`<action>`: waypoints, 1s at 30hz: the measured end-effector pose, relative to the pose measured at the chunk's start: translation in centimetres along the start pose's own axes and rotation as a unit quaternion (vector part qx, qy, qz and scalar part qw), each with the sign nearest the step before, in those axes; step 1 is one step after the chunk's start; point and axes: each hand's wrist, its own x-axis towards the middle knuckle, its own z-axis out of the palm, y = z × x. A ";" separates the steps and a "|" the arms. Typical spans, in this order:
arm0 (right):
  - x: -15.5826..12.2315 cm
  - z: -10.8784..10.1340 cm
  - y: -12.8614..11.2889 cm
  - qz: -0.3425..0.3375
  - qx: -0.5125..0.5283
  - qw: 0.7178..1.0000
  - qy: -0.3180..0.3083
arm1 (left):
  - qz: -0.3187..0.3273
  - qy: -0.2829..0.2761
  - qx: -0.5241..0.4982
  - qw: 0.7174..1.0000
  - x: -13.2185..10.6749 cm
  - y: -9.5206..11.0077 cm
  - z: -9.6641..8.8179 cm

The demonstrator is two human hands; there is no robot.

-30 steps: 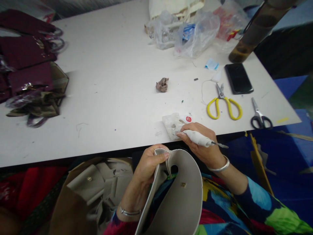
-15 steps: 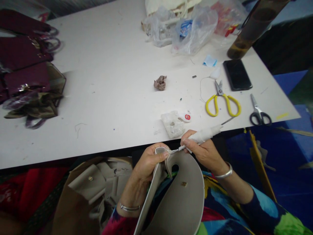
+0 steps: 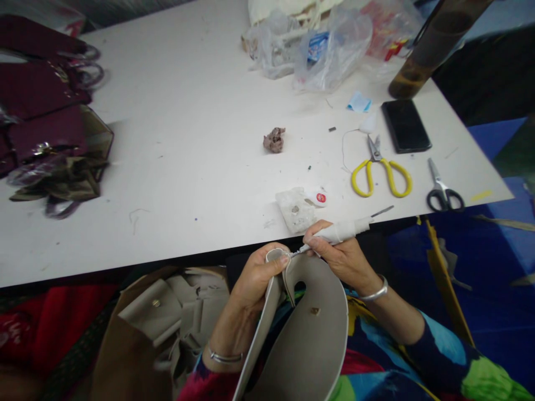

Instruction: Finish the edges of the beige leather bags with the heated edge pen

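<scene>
My left hand pinches the upper edge of a curved grey leather-like piece, which lies folded over my lap. A small gold metal fitting sits on its face. My right hand is closed around a thin tool with a white-wrapped handle. The tool's narrow tip meets the edge of the piece beside my left thumb, and a dark metal rod sticks out of its other end. What exactly the tip does at the edge is too small to tell.
On the white table lie yellow-handled scissors, black-handled scissors, a phone and a small clear packet. Maroon bags stand at the left. Below, a carton holds several grey pieces.
My right hand has moved a little left and toward my left hand, bringing the tool's tip closer to the grey edge. My left hand keeps its pinch.
</scene>
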 end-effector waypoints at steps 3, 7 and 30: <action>-0.1 0.3 0.2 -0.001 0.014 1.000 0.016 | -0.002 0.004 -0.003 1.000 -0.3 -0.5 0.1; -0.5 0.9 1.0 -0.003 0.026 0.999 0.039 | 0.033 0.040 0.022 0.998 -0.6 -1.0 0.3; -5.3 0.7 -1.1 -0.074 -0.055 0.994 -0.061 | 0.225 0.096 0.182 0.952 -4.2 -3.0 1.8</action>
